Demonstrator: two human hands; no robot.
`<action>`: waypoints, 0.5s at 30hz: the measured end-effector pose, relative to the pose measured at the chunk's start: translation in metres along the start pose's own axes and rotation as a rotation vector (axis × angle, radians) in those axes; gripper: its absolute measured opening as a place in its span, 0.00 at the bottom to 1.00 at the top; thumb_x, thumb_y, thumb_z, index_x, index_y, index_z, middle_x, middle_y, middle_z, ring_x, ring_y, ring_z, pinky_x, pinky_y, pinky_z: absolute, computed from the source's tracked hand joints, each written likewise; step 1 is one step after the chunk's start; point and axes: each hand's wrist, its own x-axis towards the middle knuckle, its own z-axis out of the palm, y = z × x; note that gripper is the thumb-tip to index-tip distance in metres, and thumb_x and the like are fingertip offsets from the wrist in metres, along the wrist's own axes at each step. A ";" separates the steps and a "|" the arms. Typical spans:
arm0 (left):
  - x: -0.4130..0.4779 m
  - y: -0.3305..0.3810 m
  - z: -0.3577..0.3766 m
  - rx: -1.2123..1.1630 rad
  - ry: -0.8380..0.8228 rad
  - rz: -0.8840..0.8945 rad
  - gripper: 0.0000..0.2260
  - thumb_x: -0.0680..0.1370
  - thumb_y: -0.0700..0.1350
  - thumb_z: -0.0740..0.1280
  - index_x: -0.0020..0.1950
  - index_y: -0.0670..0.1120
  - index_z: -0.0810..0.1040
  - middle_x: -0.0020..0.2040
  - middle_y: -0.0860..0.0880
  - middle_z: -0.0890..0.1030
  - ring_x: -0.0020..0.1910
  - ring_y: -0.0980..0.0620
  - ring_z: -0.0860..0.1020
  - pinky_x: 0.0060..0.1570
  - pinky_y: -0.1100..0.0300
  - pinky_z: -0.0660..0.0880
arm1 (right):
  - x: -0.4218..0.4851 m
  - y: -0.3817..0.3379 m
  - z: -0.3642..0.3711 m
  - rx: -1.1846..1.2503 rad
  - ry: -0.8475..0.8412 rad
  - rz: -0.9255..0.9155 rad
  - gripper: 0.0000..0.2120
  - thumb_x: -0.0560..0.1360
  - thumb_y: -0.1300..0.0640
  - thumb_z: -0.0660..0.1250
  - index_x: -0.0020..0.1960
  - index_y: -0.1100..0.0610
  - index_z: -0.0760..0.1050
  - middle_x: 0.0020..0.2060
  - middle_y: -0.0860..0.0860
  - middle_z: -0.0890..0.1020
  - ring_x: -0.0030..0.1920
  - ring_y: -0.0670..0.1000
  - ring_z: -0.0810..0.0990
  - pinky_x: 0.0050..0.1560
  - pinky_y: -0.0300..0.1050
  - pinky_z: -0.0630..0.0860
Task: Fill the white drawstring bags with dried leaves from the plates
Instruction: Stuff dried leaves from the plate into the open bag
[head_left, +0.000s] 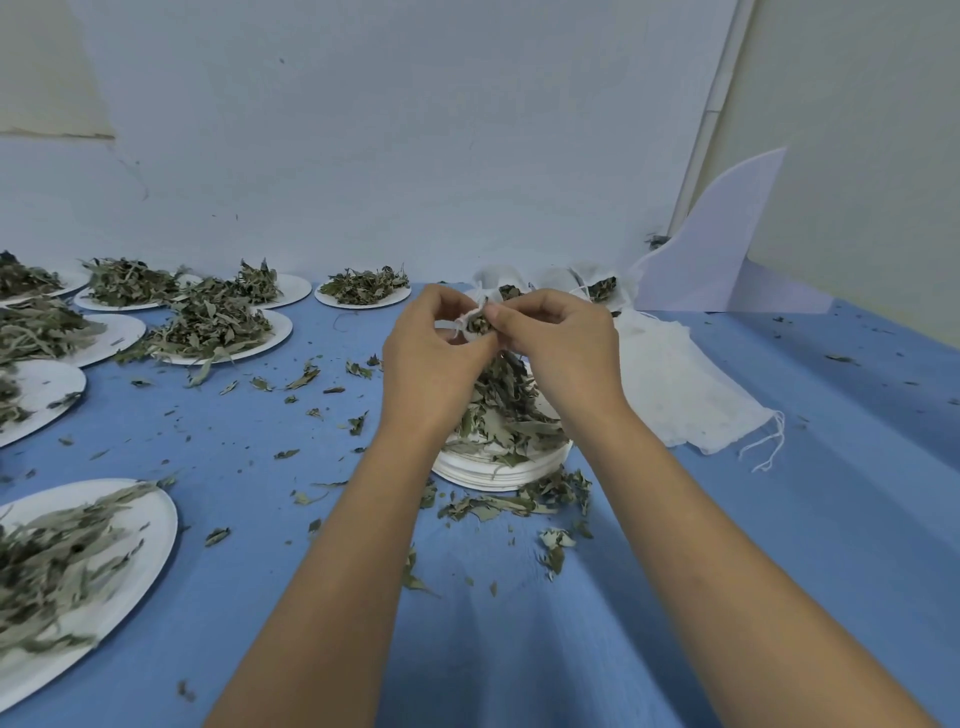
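Observation:
Both my hands hold a small white drawstring bag up over a stack of white plates heaped with dried leaves. My left hand grips the bag's left side and my right hand pinches its mouth from the right. Dried leaves show in the bag's open mouth. Most of the bag is hidden behind my fingers.
Several white plates with dried leaves cover the left of the blue cloth, one close at front left. Filled bags stand at the back; a pile of flat white bags lies right. Loose leaves are scattered around.

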 end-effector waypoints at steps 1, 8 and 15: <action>0.001 -0.001 -0.001 0.008 0.013 0.006 0.10 0.71 0.46 0.74 0.43 0.55 0.73 0.44 0.57 0.78 0.35 0.62 0.76 0.32 0.74 0.70 | 0.001 0.000 -0.001 -0.009 -0.015 -0.007 0.04 0.69 0.54 0.74 0.36 0.49 0.82 0.34 0.47 0.84 0.40 0.46 0.82 0.49 0.48 0.79; 0.006 -0.003 -0.005 -0.054 0.061 -0.094 0.09 0.70 0.43 0.75 0.39 0.51 0.76 0.38 0.56 0.79 0.43 0.48 0.82 0.48 0.45 0.79 | 0.003 0.003 -0.004 -0.068 -0.062 -0.057 0.06 0.72 0.56 0.71 0.37 0.51 0.79 0.33 0.43 0.80 0.36 0.41 0.77 0.41 0.34 0.72; 0.005 -0.002 -0.008 0.051 0.263 -0.031 0.12 0.70 0.38 0.70 0.37 0.53 0.71 0.39 0.55 0.76 0.37 0.57 0.74 0.34 0.68 0.70 | -0.003 0.000 -0.002 -0.100 -0.310 -0.180 0.03 0.72 0.60 0.71 0.41 0.53 0.79 0.37 0.44 0.81 0.40 0.41 0.78 0.44 0.34 0.75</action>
